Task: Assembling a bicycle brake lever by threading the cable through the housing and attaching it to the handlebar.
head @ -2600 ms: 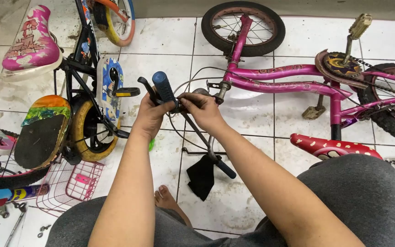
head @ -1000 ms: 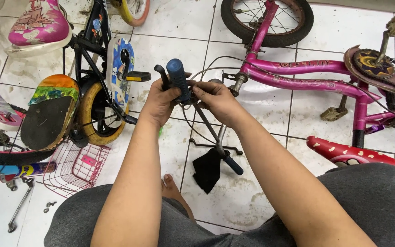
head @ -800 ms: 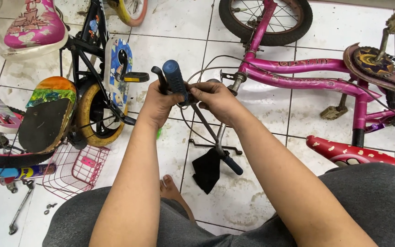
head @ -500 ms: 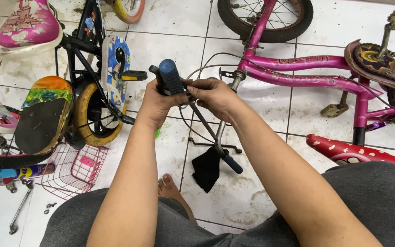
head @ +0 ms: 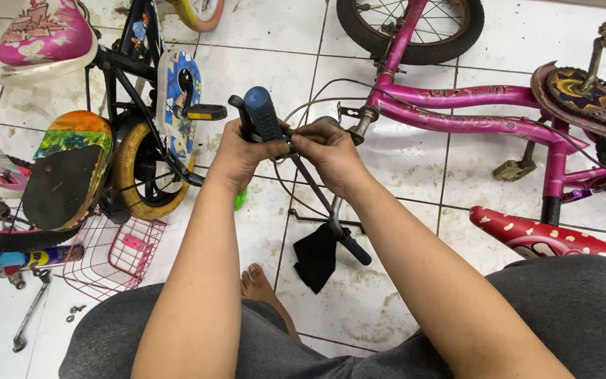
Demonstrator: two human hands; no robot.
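The handlebar has risen slightly, both hands' fingers clamped on it above wet white tiles.

Blue handlebar grip, magenta bicycle frame, red white-spotted saddle, pink wire basket, rainbow-edged black saddle

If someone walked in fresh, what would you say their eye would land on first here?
Probably the two hands at centre: the left hand and right hand meet on a handlebar with a blue grip. Next, the pink bicycle frame lying on the white tiled floor to the right. At left, a pink wire basket sits beside a yellow-rimmed wheel.
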